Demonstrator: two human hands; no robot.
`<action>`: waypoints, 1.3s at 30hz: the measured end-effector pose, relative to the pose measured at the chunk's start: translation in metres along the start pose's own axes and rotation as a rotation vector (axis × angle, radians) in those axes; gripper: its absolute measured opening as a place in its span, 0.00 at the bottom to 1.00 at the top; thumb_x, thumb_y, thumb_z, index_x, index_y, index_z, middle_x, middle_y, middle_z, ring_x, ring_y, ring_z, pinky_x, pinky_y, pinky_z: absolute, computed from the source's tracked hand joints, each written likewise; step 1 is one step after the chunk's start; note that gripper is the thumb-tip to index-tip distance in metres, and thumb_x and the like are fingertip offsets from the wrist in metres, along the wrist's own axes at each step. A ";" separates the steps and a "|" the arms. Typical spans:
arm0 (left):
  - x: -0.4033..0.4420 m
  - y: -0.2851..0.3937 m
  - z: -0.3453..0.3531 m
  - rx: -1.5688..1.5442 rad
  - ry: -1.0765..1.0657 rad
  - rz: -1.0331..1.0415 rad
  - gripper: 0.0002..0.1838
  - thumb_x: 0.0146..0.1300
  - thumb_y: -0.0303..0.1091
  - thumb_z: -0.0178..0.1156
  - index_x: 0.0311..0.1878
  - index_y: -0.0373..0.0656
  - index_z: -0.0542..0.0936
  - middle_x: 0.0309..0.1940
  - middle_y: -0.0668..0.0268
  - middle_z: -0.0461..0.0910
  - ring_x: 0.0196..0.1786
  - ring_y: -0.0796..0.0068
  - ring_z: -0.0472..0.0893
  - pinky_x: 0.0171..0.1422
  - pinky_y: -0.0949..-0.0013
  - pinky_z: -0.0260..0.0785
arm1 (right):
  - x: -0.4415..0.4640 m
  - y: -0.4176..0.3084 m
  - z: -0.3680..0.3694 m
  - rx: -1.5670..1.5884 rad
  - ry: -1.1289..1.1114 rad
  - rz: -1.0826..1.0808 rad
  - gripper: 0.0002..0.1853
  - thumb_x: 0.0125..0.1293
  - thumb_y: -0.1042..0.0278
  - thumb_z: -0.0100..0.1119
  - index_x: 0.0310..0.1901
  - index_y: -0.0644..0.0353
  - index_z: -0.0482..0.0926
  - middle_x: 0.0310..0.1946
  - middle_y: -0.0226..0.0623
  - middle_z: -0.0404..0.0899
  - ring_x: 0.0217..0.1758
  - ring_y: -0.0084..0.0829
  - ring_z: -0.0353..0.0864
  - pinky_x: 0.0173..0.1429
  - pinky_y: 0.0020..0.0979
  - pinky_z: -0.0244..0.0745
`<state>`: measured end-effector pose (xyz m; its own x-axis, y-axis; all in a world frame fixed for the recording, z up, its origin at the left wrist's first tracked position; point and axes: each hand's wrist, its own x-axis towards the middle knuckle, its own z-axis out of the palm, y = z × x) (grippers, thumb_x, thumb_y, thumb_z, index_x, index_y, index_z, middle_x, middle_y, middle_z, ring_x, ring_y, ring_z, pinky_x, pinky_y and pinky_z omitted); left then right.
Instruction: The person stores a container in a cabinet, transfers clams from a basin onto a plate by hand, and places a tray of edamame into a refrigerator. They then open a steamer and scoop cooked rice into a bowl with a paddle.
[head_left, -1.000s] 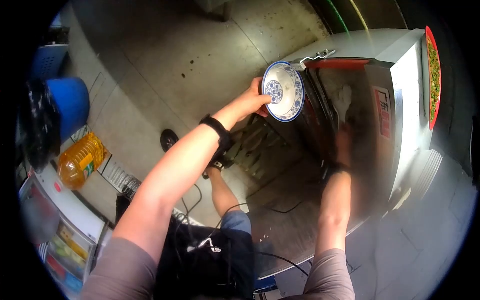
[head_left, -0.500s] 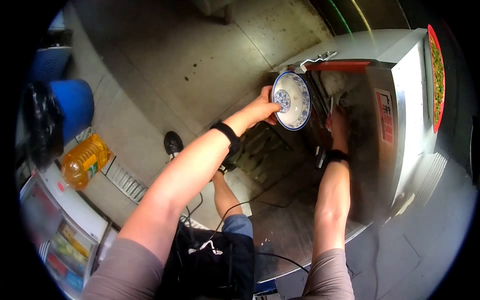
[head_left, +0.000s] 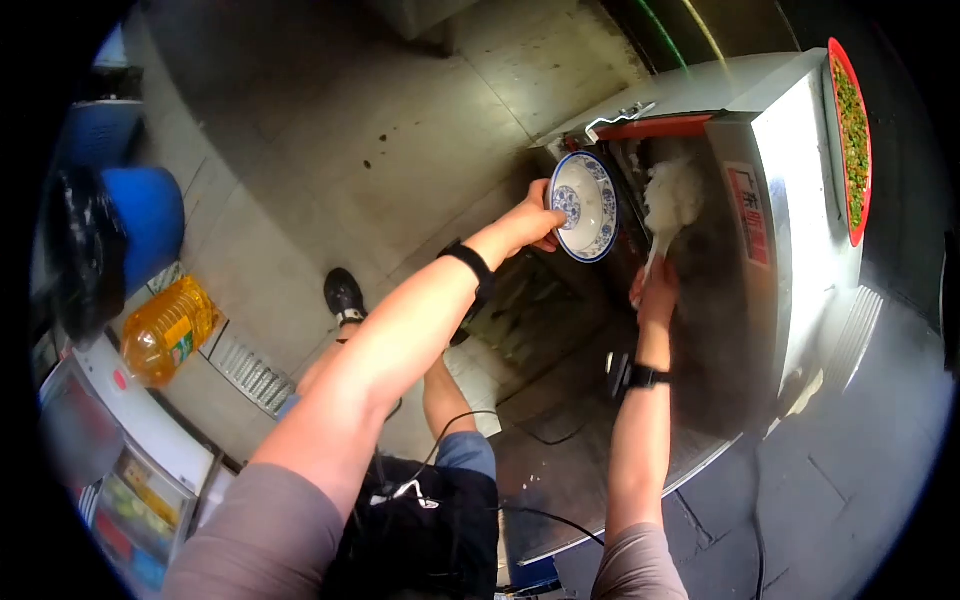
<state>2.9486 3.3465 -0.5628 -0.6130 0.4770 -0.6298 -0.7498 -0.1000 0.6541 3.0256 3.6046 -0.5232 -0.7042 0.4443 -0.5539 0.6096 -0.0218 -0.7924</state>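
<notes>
My left hand (head_left: 533, 220) grips a white bowl (head_left: 600, 205) with blue patterns by its rim, thumb inside. The bowl is tilted with its opening toward the right, and no food shows in it. My right hand (head_left: 656, 288) is closed around the handle of a pale rice paddle (head_left: 659, 246). A heap of white rice (head_left: 676, 190) sits at the paddle's far end, inside a steamy, open steel cabinet (head_left: 790, 190). Whether all that rice rests on the paddle I cannot tell. Bowl and rice are apart.
A red-rimmed tray of chopped greens (head_left: 853, 140) stands on the cabinet's right side. Stacked white plates (head_left: 848, 335) are below it. At left are a yellow oil jug (head_left: 170, 330), a blue bin (head_left: 150, 215) and a glass-topped case (head_left: 130, 470). A black cable (head_left: 545, 437) hangs across my front.
My right hand has come out of the cabinet's shadow, a little lower and left, with the paddle and white rice now plainly visible. My left hand still holds the bowl, nearly in place.
</notes>
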 end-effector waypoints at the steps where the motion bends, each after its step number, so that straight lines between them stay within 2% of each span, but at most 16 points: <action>1: 0.001 0.001 0.001 -0.005 -0.008 0.000 0.39 0.59 0.30 0.56 0.72 0.48 0.48 0.42 0.58 0.76 0.32 0.70 0.80 0.38 0.63 0.80 | -0.015 0.002 -0.005 -0.247 0.052 -0.045 0.12 0.74 0.61 0.48 0.49 0.60 0.74 0.20 0.37 0.72 0.18 0.29 0.70 0.22 0.34 0.65; 2: 0.002 0.000 0.004 -0.005 -0.028 0.016 0.39 0.59 0.29 0.56 0.71 0.48 0.49 0.43 0.59 0.76 0.34 0.69 0.81 0.38 0.63 0.80 | -0.024 0.018 -0.017 -0.256 0.060 -0.035 0.12 0.74 0.61 0.48 0.49 0.60 0.74 0.20 0.37 0.72 0.18 0.29 0.70 0.22 0.34 0.65; 4: 0.000 -0.005 0.008 -0.012 -0.054 0.023 0.39 0.58 0.29 0.56 0.71 0.48 0.50 0.43 0.60 0.76 0.35 0.69 0.81 0.38 0.63 0.80 | -0.044 0.051 -0.028 -0.772 0.209 -0.452 0.15 0.72 0.67 0.48 0.57 0.60 0.73 0.29 0.48 0.76 0.30 0.44 0.80 0.35 0.42 0.75; 6: -0.002 -0.008 0.010 -0.033 -0.150 0.113 0.38 0.57 0.27 0.56 0.71 0.49 0.52 0.47 0.60 0.75 0.39 0.67 0.81 0.38 0.64 0.80 | -0.074 0.042 -0.013 -1.131 0.148 -0.786 0.21 0.69 0.72 0.48 0.63 0.58 0.69 0.40 0.56 0.76 0.43 0.56 0.79 0.46 0.45 0.75; 7: 0.000 -0.015 0.009 0.017 -0.142 0.115 0.39 0.55 0.25 0.54 0.71 0.50 0.53 0.52 0.60 0.73 0.45 0.66 0.80 0.39 0.63 0.80 | -0.094 0.024 0.005 -1.174 0.121 -0.644 0.20 0.68 0.73 0.48 0.62 0.58 0.70 0.46 0.58 0.75 0.46 0.59 0.77 0.45 0.47 0.74; 11: -0.016 -0.029 -0.015 -0.053 -0.184 0.084 0.40 0.54 0.23 0.51 0.72 0.53 0.51 0.58 0.61 0.69 0.52 0.65 0.77 0.42 0.60 0.80 | -0.107 0.036 0.016 -1.042 0.155 -0.751 0.19 0.68 0.73 0.48 0.60 0.59 0.71 0.39 0.54 0.76 0.40 0.54 0.79 0.43 0.44 0.74; 13: -0.024 -0.031 -0.021 -0.104 -0.195 0.074 0.41 0.54 0.23 0.51 0.73 0.54 0.51 0.59 0.61 0.68 0.53 0.65 0.77 0.43 0.59 0.80 | -0.117 0.030 0.021 -0.720 0.092 -0.347 0.17 0.70 0.71 0.47 0.59 0.62 0.71 0.29 0.45 0.76 0.28 0.40 0.79 0.34 0.36 0.75; 17: -0.037 -0.021 -0.028 -0.214 -0.222 0.014 0.44 0.53 0.21 0.50 0.74 0.57 0.49 0.63 0.62 0.65 0.58 0.64 0.74 0.49 0.56 0.79 | -0.099 0.017 0.006 -0.073 -0.055 -0.064 0.17 0.73 0.64 0.47 0.58 0.63 0.70 0.22 0.31 0.73 0.15 0.20 0.68 0.17 0.22 0.63; 20: -0.039 -0.018 -0.029 -0.220 -0.208 0.006 0.44 0.53 0.22 0.49 0.74 0.56 0.47 0.64 0.61 0.64 0.60 0.63 0.72 0.51 0.54 0.78 | -0.045 0.018 -0.029 -0.061 0.157 0.034 0.11 0.72 0.63 0.49 0.49 0.61 0.72 0.20 0.32 0.71 0.13 0.23 0.67 0.15 0.28 0.64; 25: -0.039 -0.013 -0.031 -0.158 -0.182 -0.019 0.43 0.54 0.23 0.50 0.74 0.53 0.47 0.62 0.60 0.66 0.56 0.62 0.75 0.49 0.56 0.78 | 0.077 0.051 -0.111 -0.602 0.277 0.041 0.12 0.74 0.62 0.43 0.47 0.61 0.73 0.24 0.39 0.75 0.19 0.32 0.73 0.22 0.35 0.69; 28: -0.032 -0.018 -0.033 -0.158 -0.197 0.000 0.42 0.54 0.24 0.50 0.74 0.53 0.48 0.61 0.60 0.67 0.54 0.62 0.76 0.48 0.56 0.78 | 0.142 0.076 -0.133 -1.754 0.307 -0.623 0.16 0.76 0.61 0.39 0.51 0.63 0.74 0.33 0.48 0.80 0.32 0.39 0.81 0.34 0.40 0.76; 32: -0.024 -0.021 -0.035 -0.160 -0.208 0.024 0.42 0.55 0.24 0.51 0.74 0.53 0.48 0.61 0.60 0.66 0.53 0.63 0.77 0.47 0.56 0.78 | 0.152 0.030 -0.081 -1.436 0.272 -0.748 0.19 0.76 0.59 0.40 0.56 0.63 0.74 0.49 0.53 0.78 0.51 0.43 0.79 0.51 0.45 0.75; 33: -0.024 -0.021 -0.035 -0.162 -0.204 0.021 0.42 0.55 0.24 0.51 0.74 0.53 0.48 0.61 0.60 0.66 0.53 0.63 0.77 0.47 0.56 0.78 | 0.130 -0.007 -0.046 -1.392 0.219 -0.358 0.19 0.75 0.59 0.41 0.56 0.63 0.74 0.49 0.53 0.78 0.51 0.44 0.79 0.50 0.45 0.74; 35: -0.024 -0.020 -0.034 -0.210 -0.189 0.024 0.42 0.54 0.27 0.53 0.73 0.52 0.49 0.60 0.60 0.67 0.53 0.62 0.75 0.43 0.59 0.78 | 0.115 -0.019 -0.001 -1.321 0.160 0.024 0.19 0.75 0.59 0.42 0.56 0.63 0.74 0.49 0.52 0.78 0.51 0.44 0.79 0.50 0.45 0.74; 38: -0.020 -0.023 -0.035 -0.241 -0.184 0.029 0.42 0.54 0.26 0.53 0.73 0.51 0.48 0.60 0.59 0.66 0.54 0.62 0.75 0.43 0.59 0.78 | 0.117 -0.013 0.019 -1.313 0.443 -0.545 0.18 0.74 0.59 0.45 0.55 0.64 0.75 0.33 0.50 0.80 0.29 0.39 0.79 0.33 0.40 0.73; 39: -0.020 -0.024 -0.033 -0.237 -0.182 0.026 0.42 0.54 0.26 0.53 0.73 0.51 0.48 0.60 0.59 0.66 0.54 0.62 0.75 0.43 0.59 0.78 | 0.122 -0.018 0.020 -0.858 0.307 -0.267 0.17 0.74 0.60 0.45 0.51 0.64 0.76 0.27 0.47 0.77 0.22 0.34 0.73 0.26 0.37 0.68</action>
<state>2.9708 3.3102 -0.5798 -0.5945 0.6181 -0.5143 -0.7845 -0.3056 0.5396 2.9218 3.6416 -0.5815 -0.8070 0.5582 -0.1927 0.5876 0.7261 -0.3571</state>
